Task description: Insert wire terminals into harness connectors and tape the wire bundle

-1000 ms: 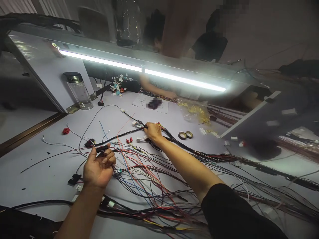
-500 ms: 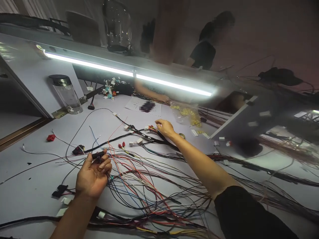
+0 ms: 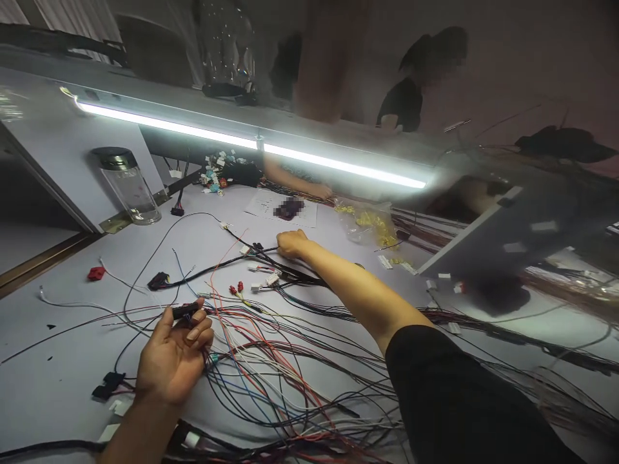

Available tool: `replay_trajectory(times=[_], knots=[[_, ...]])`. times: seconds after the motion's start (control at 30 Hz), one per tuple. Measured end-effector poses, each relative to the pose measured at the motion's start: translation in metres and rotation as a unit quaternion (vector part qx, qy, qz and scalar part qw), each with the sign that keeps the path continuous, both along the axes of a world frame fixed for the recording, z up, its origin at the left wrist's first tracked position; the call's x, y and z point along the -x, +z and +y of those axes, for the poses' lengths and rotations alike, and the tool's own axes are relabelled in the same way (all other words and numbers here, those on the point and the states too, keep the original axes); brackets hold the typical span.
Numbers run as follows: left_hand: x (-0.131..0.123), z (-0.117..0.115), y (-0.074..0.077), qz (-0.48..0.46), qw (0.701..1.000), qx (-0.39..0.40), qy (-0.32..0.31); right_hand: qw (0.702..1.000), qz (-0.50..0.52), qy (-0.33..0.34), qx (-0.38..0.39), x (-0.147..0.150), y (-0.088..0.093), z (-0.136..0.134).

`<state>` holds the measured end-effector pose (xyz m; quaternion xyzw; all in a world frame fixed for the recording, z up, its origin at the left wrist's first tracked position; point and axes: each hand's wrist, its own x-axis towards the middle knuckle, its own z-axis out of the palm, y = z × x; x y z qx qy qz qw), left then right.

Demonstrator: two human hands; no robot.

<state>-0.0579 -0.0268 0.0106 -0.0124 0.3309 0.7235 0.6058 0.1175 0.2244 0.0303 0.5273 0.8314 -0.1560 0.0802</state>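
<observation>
Fingers (image 3: 205, 335) of the left hand (image 3: 171, 362) grip a black connector (image 3: 184, 311); the right hand (image 3: 293, 244) curls at a black wiring harness (image 3: 304, 277), whether gripping I cannot tell

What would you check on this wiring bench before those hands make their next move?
1. Left hand has a grip on the black part, between thumb and fingers: ok.
2. Right hand has a firm grip on the black harness: cannot tell, fingertips hidden.
3. Loose wires sorted apart: not ok, many cross.
4. Glass bottle lidded and away from both hands: ok.
5. Light tube lit over the bench: ok.
</observation>
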Motion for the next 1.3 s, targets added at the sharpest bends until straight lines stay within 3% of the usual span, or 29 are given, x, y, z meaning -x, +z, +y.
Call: replay_trajectory(times=[0.23,0.47,0.7,0.93,1.2,1.3], knots=[[-0.001,0.000,0.002,0.010,1.000,0.000,0.003,0.986,0.117,-0.118,-0.004,-0.012,0.006,0.026],[-0.001,-0.001,0.002,-0.005,1.000,-0.001,0.007,0.952,0.186,-0.225,-0.087,-0.025,0.016,0.029],[0.000,0.001,-0.002,-0.003,1.000,0.002,0.006,0.957,0.223,-0.166,-0.087,-0.016,0.030,0.011],[-0.001,0.003,-0.001,-0.014,1.000,0.013,0.014,0.915,0.307,-0.224,-0.138,-0.010,0.027,0.001],[0.006,0.002,-0.001,-0.003,0.998,0.022,0.059,0.886,0.455,-0.073,-0.050,-0.022,0.033,-0.024],[0.010,0.003,0.002,0.009,0.993,0.017,0.116,0.882,0.470,-0.007,0.013,-0.025,0.041,-0.041]])
